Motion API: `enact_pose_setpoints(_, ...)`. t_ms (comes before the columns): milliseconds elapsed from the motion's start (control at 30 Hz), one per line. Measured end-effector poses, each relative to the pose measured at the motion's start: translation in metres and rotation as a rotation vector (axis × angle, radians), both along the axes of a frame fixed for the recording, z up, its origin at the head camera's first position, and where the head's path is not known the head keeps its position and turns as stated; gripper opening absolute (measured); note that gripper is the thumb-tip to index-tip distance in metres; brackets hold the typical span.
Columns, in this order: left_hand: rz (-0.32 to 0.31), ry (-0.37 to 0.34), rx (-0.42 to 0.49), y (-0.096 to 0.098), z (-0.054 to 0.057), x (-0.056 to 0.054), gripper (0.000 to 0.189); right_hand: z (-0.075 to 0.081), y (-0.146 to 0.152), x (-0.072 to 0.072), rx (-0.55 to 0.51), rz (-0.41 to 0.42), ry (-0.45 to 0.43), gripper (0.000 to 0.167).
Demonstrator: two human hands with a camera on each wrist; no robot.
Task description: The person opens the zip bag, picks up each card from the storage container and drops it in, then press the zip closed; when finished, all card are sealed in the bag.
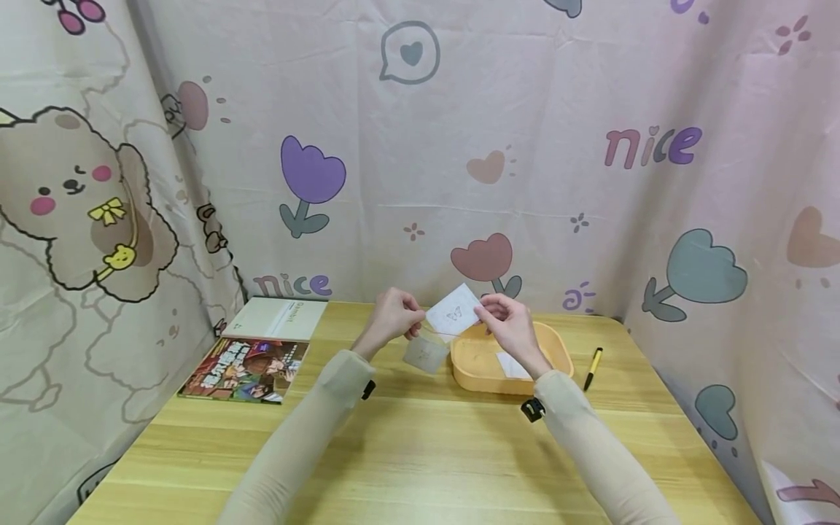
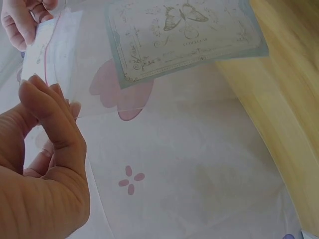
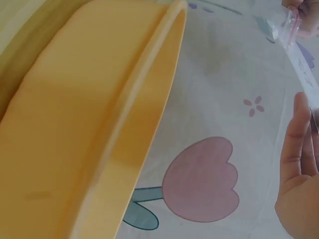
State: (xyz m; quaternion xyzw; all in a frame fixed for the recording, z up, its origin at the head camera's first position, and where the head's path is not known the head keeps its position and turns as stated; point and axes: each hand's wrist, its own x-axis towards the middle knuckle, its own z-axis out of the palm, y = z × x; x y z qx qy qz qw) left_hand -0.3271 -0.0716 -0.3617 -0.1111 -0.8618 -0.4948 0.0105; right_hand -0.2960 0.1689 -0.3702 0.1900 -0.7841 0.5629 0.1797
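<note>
My left hand [image 1: 395, 318] pinches the edge of a clear zip bag [image 2: 87, 74] near its red zip line. Inside the bag lies a card [image 2: 187, 32] with a butterfly print and a decorated border; in the head view it hangs below my left fingers. Between thumb and fingers, my right hand [image 1: 510, 324] holds a white card [image 1: 454, 313] that also bears a butterfly. One corner of this white card overlaps the bag's mouth, but whether it is inside I cannot tell. In the right wrist view the card [image 3: 303, 69] appears nearly edge-on.
Below my right hand stands a yellow plastic basket [image 1: 485, 380] with white paper [image 1: 512, 366] in it. A yellow and black pen [image 1: 593, 368] lies to its right. At the table's left are a pale book [image 1: 278, 319] and a colourful comic book [image 1: 243, 370]. A printed curtain hangs behind.
</note>
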Motion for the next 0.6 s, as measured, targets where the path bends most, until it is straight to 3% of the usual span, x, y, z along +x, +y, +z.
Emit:
enact_pose_setpoints(200,0.004,0.002,-0.004,0.001,0.001,0.002,0.011,-0.017,0.009,-0.022,0.078,-0.013,0.032,0.016)
enact_pose_setpoints(400,0.002,0.013,-0.014,0.005,0.001,0.002,0.012,-0.015,0.005,-0.023,0.164,0.017,0.004,0.011)
enact_pose_setpoints(600,-0.004,0.021,-0.007,0.007,0.002,0.001,0.012,-0.015,-0.002,-0.022,0.183,0.055,-0.016,0.011)
